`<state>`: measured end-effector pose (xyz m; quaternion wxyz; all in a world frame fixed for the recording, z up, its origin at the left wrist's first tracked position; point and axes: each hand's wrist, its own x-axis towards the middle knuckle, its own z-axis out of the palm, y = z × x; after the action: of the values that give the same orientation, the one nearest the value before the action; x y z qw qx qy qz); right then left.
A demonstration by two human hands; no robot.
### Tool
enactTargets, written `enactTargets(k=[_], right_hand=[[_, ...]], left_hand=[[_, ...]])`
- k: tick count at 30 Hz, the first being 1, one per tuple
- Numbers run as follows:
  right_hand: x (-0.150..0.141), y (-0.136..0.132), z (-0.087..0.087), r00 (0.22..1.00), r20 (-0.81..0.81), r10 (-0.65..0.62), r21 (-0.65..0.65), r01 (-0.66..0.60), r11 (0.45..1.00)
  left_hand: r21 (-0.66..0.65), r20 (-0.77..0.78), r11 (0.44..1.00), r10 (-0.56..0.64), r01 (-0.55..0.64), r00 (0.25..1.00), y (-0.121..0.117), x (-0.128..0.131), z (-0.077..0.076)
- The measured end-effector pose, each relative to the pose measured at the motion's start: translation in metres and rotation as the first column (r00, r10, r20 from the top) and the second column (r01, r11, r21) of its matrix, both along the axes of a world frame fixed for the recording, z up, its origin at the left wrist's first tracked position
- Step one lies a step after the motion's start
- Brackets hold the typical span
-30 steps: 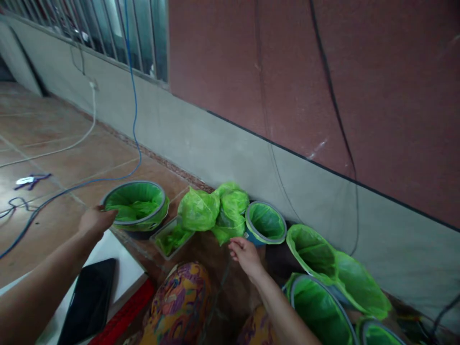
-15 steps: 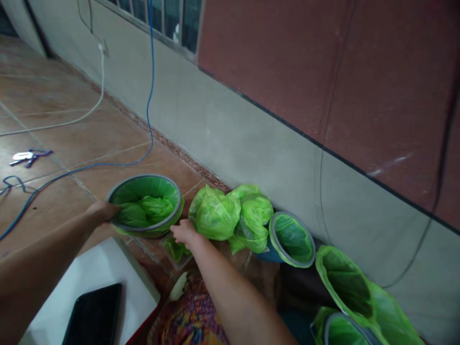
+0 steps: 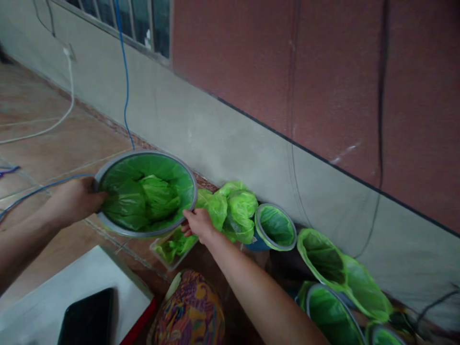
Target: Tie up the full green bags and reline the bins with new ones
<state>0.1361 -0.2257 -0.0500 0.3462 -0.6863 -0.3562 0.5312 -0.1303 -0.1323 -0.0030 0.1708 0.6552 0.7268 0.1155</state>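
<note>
A round bin (image 3: 192, 175) with a grey rim is lined with a green plastic bag, and more green plastic lies bunched inside it. My left hand (image 3: 81, 199) is closed on the left side of the rim, thumb over the liner. On the opposite side, my right hand (image 3: 197, 224) pinches the rim between thumb and fingers. The bin's mouth tilts toward me, and it appears raised off the floor. Below it, partly covered, sits a clear plastic container (image 3: 172, 249) holding green plastic pieces. Bunched green bags (image 3: 239, 211) lie just beyond my right hand.
Along the wall stand several more green-lined bins, including a blue one (image 3: 256, 242) and a large one (image 3: 328, 311). At lower left, a black phone (image 3: 88, 316) rests on a white box (image 3: 36, 306). My patterned-cloth knee (image 3: 190, 311) is at bottom centre. A blue cable (image 3: 125, 86) hangs at the wall.
The bin has come up and closer, with both hands on its rim. My right hand has moved from beside the bin onto its edge. The view has shifted right.
</note>
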Motion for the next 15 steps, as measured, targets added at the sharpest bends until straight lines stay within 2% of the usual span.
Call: enactTargets(k=[1, 3, 5, 6, 8, 10, 15], right_hand=[[0.015, -0.011, 0.013, 0.999, 0.033, -0.017, 0.027, 0.016, 1.000], [0.046, -0.039, 0.034, 0.992, 0.110, -0.062, 0.052, 0.056, 0.997], [0.077, -0.072, 0.047, 0.979, 0.169, -0.115, 0.037, 0.110, 0.993], [0.093, -0.090, 0.049, 0.973, 0.181, -0.143, 0.019, 0.141, 0.990], [0.123, -0.127, 0.045, 0.965, 0.173, -0.198, -0.017, 0.204, 0.979], [0.152, -0.163, 0.031, 0.953, 0.151, -0.263, -0.053, 0.273, 0.961], [0.214, -0.233, -0.020, 0.890, 0.035, -0.454, -0.156, 0.453, 0.878]], left_hand=[[-0.016, -0.113, 0.999, -0.039, 0.037, 0.993, -0.010, 0.012, 0.018], [0.005, -0.198, 0.987, -0.154, 0.158, 0.968, -0.032, 0.042, 0.046], [0.016, -0.234, 0.965, -0.249, 0.260, 0.940, -0.054, 0.078, 0.059], [0.035, -0.226, 0.949, -0.298, 0.314, 0.927, -0.065, 0.097, 0.059], [0.018, -0.136, 0.903, -0.423, 0.429, 0.896, -0.086, 0.134, 0.046], [-0.004, 0.029, 0.862, -0.507, 0.507, 0.862, -0.107, 0.171, 0.023], [-0.163, 0.285, 0.804, -0.516, 0.572, 0.808, -0.153, 0.256, -0.052]])
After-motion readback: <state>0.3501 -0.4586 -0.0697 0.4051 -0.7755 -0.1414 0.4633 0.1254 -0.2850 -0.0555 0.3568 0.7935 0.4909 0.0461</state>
